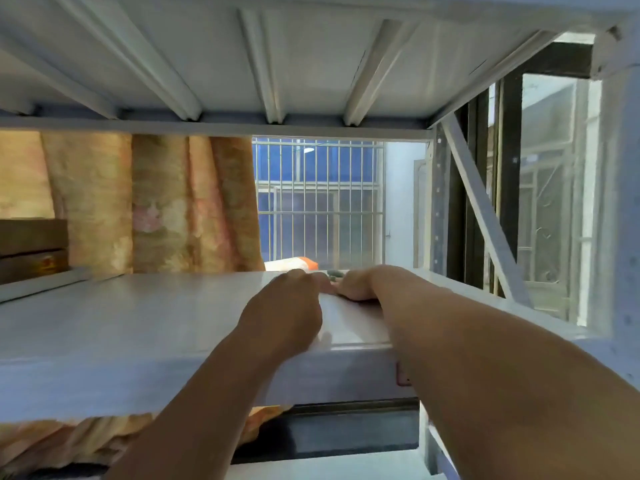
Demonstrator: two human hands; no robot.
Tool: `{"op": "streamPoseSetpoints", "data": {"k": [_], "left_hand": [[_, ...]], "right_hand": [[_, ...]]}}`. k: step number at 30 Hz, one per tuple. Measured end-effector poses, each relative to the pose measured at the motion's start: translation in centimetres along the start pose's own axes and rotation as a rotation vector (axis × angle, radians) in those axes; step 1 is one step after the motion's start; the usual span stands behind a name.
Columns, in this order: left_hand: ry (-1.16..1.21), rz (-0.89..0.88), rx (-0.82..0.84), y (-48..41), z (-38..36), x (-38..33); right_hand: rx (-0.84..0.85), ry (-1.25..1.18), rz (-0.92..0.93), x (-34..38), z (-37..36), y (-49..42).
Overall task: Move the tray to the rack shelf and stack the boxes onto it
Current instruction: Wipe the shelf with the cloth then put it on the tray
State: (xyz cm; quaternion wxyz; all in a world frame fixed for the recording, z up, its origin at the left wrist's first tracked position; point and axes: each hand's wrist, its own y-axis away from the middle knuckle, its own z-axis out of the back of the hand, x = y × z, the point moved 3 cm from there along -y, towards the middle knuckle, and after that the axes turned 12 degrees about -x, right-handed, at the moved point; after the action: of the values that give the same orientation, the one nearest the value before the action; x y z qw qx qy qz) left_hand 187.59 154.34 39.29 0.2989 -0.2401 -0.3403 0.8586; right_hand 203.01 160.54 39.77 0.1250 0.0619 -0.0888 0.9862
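A flat white tray (353,323) lies on the right part of the grey rack shelf (121,323), and it blends with the shelf, so I cannot tell its rim clearly. My left hand (287,306) sits at the tray's far left corner with its fingers curled in. My right hand (360,282) lies palm down on the tray's far edge, fingers bent over it. The two hands almost touch. Both forearms reach in over the shelf's front edge and hide much of the tray.
Dark brown boxes (31,244) stand stacked at the shelf's far left. The upper shelf's underside (277,64) hangs close above. A diagonal brace (485,216) and upright close the right side. Behind are a curtain (156,202), a barred window (318,202) and an orange-white object (294,263).
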Motion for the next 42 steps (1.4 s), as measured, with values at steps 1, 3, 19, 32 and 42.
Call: {"op": "streamPoseSetpoints", "data": {"k": [1,3,19,32,42], "left_hand": [[0.007,0.000,0.002,-0.2,-0.6,-0.9],[0.028,0.006,0.008,-0.4,-1.7,-2.5],[-0.013,0.013,0.073,-0.4,-2.3,-3.7],[-0.053,-0.166,-0.182,2.0,0.5,-2.8],[-0.123,-0.040,-0.207,2.7,4.5,5.4]], "right_hand": [[-0.016,0.013,-0.069,-2.2,0.1,-1.0],[-0.061,0.056,-0.255,-7.3,0.1,-3.0],[-0.041,0.067,-0.369,-11.0,2.3,3.2],[-0.080,0.035,-0.210,0.8,2.5,12.3],[-0.079,-0.043,0.058,12.0,-0.4,9.6]]}}
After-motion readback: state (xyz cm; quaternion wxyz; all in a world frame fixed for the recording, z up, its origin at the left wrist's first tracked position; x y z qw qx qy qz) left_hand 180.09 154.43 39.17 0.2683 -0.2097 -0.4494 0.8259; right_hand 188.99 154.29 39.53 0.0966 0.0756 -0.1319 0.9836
